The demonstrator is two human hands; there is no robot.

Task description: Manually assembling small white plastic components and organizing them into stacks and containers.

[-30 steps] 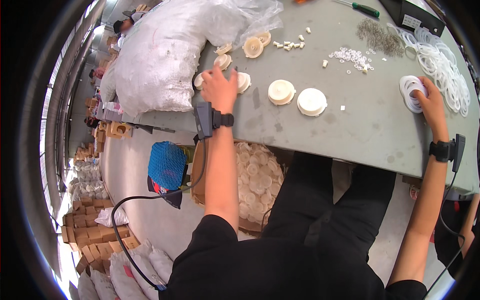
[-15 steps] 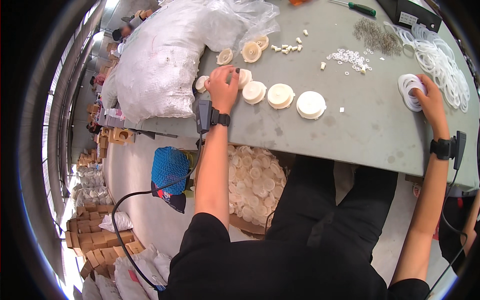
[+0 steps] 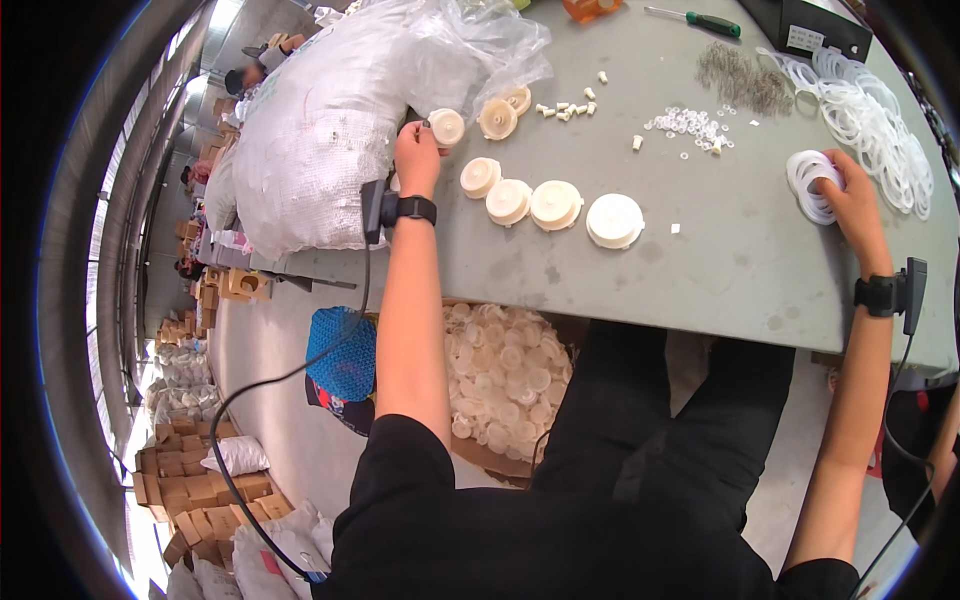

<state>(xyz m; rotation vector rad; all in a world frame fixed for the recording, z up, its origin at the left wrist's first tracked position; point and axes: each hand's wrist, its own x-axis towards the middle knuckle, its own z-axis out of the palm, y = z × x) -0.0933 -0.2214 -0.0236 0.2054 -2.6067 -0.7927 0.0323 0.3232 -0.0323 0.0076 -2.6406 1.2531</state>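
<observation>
Beside the big white sack, my left hand is closed on a round cream plastic cap, gripping it by the edge. Part of another pale cap shows behind that wrist. A row of similar caps lies face down on the table, to the right of my left hand. Two upturned caps overlap just beyond it. At the right, the fingers of my right hand are wrapped round a bunch of white rubber rings, resting on the table.
The white woven sack fills the table's left end. Small plugs, tiny white washers, springs, more rings and a green-handled screwdriver lie farther back. Below the table edge stands a box of translucent discs.
My left hand has picked up the cap and drawn slightly left and away from the row. My right hand stays on the rings. The view has shifted a little.
</observation>
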